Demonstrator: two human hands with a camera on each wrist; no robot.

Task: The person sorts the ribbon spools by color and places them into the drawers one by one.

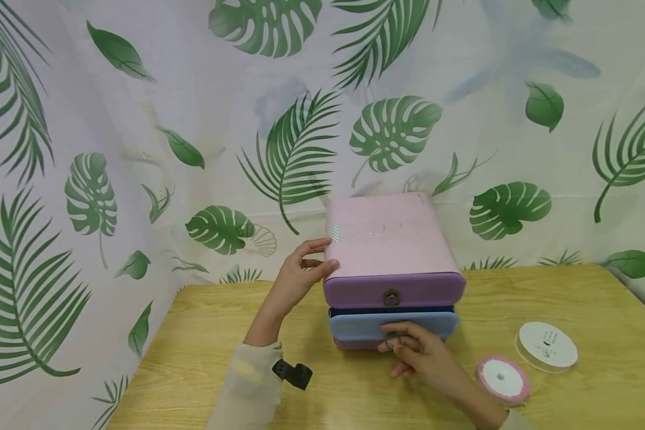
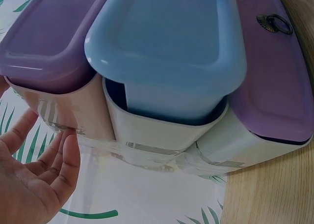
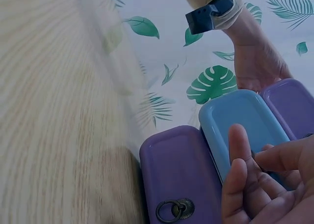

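A small chest [image 1: 387, 233] with a pale pink top holds three stacked drawers. Its top drawer [image 1: 355, 291] is purple with a dark ring handle, the middle drawer [image 1: 355, 326] is light blue, and the bottom one [image 3: 179, 170] is purple. The blue drawer stands slightly out of its slot, as the left wrist view shows. My right hand [image 1: 430, 358] pinches the blue drawer's ring pull [image 1: 386, 340] between thumb and fingers. At the chest's left side, my left hand [image 1: 292, 278] touches the wall and upper edge with its fingers loosely bent.
On the wooden table [image 1: 193, 358], right of the chest, lie a white ribbon spool [image 1: 548, 346] and a pink-edged spool [image 1: 502, 379], close to my right forearm. A leaf-patterned cloth [image 1: 301, 71] hangs behind the chest.
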